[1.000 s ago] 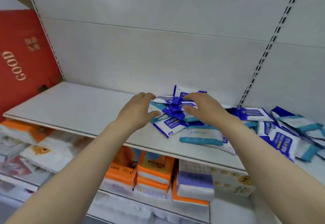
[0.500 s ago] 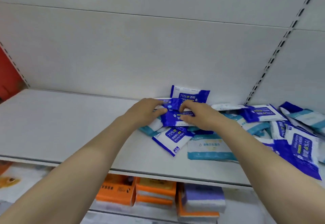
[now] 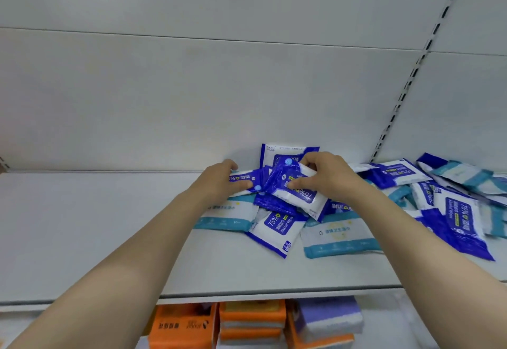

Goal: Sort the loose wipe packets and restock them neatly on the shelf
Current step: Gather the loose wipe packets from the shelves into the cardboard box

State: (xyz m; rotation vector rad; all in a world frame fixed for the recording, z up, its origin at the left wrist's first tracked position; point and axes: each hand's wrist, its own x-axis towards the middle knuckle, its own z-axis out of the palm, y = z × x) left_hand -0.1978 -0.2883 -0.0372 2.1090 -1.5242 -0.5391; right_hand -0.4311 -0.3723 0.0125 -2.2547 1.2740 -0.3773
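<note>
1. Reaching in with both bare arms, the person has their hands meeting over a loose heap of wipe packets on the white metal shelf (image 3: 82,239).
2. The right hand (image 3: 329,178) is closed on a blue-and-white alcohol wipe packet (image 3: 295,186), thumb on its front, fingers curled over the top edge; the packet is tilted, its "75%" print upside down.
3. The left hand (image 3: 219,184) pinches a second blue-and-white packet (image 3: 247,180) just beside the first, thumb on top, fingers behind it.
4. Under the hands: a teal-and-white wipe packet (image 3: 225,215) lying flat at the left, another teal-and-white packet (image 3: 337,236) at the right, and between them a blue "Alcohol Wipes" packet (image 3: 277,228) pointing at the shelf's front edge.
5. One blue packet (image 3: 277,154) stands upright against the white back panel (image 3: 219,88), right behind the hands.
6. Off to the right, a jumbled spread of blue and teal packets (image 3: 452,197), overlapping every which way.
7. Below, on the lower shelf, stacked orange tissue packs (image 3: 252,318) and a purple-and-white pack (image 3: 329,315).
</note>
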